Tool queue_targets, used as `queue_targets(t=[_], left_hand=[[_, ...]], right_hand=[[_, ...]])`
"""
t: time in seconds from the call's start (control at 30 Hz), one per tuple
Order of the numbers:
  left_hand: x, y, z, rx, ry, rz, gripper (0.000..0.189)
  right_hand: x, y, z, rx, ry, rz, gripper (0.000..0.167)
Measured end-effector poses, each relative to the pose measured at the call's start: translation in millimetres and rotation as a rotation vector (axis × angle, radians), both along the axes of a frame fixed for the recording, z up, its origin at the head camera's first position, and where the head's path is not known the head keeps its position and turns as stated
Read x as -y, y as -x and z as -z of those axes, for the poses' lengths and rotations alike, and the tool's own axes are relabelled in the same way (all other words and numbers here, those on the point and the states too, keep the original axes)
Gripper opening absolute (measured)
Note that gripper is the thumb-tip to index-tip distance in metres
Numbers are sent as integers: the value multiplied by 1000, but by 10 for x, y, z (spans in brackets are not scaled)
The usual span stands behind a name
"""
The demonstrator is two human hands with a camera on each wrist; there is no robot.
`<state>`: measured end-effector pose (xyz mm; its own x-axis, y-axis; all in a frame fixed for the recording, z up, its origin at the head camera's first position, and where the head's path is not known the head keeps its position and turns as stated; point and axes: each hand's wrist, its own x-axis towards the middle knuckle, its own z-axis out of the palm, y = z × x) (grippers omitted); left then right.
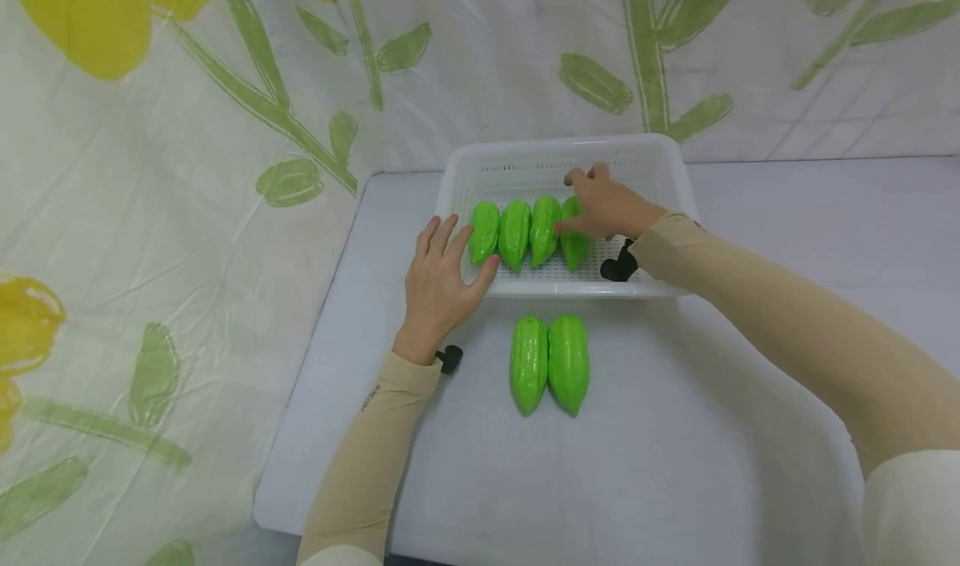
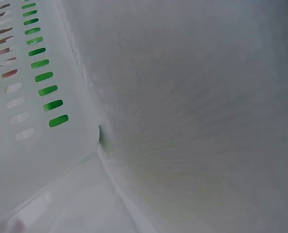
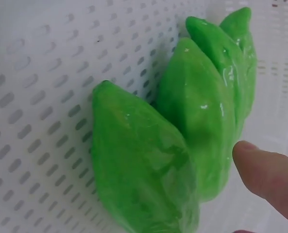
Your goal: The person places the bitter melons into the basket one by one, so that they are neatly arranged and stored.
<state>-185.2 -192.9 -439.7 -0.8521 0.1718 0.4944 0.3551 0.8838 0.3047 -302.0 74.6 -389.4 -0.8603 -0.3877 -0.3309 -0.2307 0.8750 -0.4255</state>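
A row of bright green, ridged, pointed fruits (image 1: 513, 228) lies side by side in a white perforated plastic basket (image 1: 562, 289). My right hand (image 1: 606, 206) reaches over the row's right end, fingers spread and bent above the rightmost fruit (image 1: 574, 253), partly hiding it. In the right wrist view, its thumb (image 3: 267, 179) is beside the fruits and not wrapped round one. At the basket's front left corner, my left hand (image 1: 442, 276) rests with spread fingers and holds nothing. Two more green fruits, a left one (image 1: 529, 366) and a right one (image 1: 570, 366), lie together in front of the basket.
The basket stands toward the back of a white table (image 1: 675, 433). A pale curtain (image 1: 187, 216) printed with yellow flowers and green leaves hangs behind and to the left. Green shows through slots in the basket's wall (image 2: 42, 160) in the left wrist view.
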Motion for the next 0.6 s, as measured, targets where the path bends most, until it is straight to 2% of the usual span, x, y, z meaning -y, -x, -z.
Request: queue_targets(t=[0.3,0.6], left_hand=[[-8,-6,-7,17,3,-2,65],[-7,-9,-9,19,7,-5,64]], right_hand=[[39,-75,-115,-65,-28,-53,76],[77,-164,-194,-243,-78,-78,71]])
